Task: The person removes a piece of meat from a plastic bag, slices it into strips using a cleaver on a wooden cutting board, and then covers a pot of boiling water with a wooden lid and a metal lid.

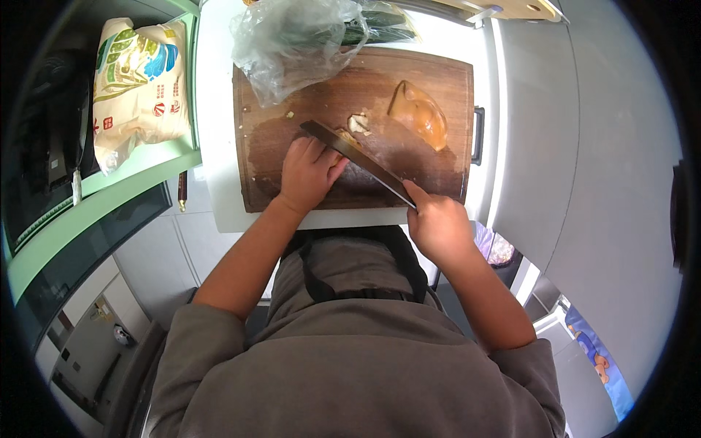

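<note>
My right hand (442, 224) grips a wide-bladed kitchen knife (364, 161), its index finger along the blade's base. The blade slants across the wooden cutting board (263, 180) to just beyond my left hand (309, 168). With bent fingers, my left hand holds down a small brownish piece of food (338, 162) against the blade, mostly hidden by fingers and knife. Past the blade lie pale cut bits with brown edges (358, 124). At the board's right rests a larger glossy orange-brown piece, apparently cooked meat with skin (420, 116).
A crumpled clear plastic bag (298, 52) overlaps the board's far left edge. Behind it lie dark green vegetables, perhaps cucumbers, in clear wrap (380, 27). A printed beige sack (139, 93) sits on the green-framed ledge (164, 156) at left. A grey panel (539, 109) stands at right.
</note>
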`<action>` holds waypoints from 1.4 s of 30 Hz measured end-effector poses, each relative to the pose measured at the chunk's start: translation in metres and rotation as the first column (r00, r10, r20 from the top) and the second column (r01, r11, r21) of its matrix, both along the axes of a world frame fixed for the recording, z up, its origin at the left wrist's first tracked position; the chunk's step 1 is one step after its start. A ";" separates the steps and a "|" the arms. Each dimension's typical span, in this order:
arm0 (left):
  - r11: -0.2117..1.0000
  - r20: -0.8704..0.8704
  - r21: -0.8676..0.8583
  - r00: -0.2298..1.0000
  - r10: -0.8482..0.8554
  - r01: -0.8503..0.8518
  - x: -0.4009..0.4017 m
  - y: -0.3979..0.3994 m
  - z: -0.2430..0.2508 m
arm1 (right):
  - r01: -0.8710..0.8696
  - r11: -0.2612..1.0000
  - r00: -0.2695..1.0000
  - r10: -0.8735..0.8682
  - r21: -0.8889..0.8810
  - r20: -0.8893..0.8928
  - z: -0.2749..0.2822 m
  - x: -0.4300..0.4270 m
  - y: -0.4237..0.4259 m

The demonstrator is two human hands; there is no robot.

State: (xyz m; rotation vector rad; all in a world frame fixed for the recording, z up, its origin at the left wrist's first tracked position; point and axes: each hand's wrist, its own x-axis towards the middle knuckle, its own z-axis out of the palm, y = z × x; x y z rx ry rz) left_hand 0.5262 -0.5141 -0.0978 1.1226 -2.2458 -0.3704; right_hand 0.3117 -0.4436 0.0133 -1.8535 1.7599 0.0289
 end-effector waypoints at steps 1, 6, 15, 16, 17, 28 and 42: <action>1.000 0.021 0.009 1.000 -0.005 0.005 0.000 0.000 0.000 | 0.001 1.000 1.000 -0.001 0.001 -0.002 -0.001 0.001 -0.001; 0.999 0.041 0.042 0.999 0.022 -0.024 0.000 -0.002 0.001 | -0.006 1.000 1.000 0.006 0.013 0.014 -0.008 0.007 -0.014; 0.988 0.047 0.153 0.999 0.027 -0.033 -0.001 -0.003 0.001 | -0.001 0.998 1.000 0.001 0.063 -0.002 -0.015 0.012 -0.022; 0.981 0.059 0.187 0.997 0.040 -0.051 0.000 -0.005 0.002 | -0.005 0.998 1.000 0.005 0.062 -0.001 -0.014 0.013 -0.025; 0.981 0.061 0.186 0.997 0.043 -0.054 0.002 -0.004 0.000 | -0.011 0.995 1.000 0.014 0.100 -0.023 -0.011 0.014 -0.028; 0.992 0.022 0.127 1.000 0.017 -0.020 0.003 -0.007 -0.008 | -0.024 0.997 0.999 0.026 0.076 -0.027 -0.017 0.022 -0.042; 0.991 0.050 0.133 0.999 0.005 -0.012 0.007 -0.001 -0.008 | 0.060 0.991 0.997 -0.064 0.120 0.032 -0.048 0.027 -0.041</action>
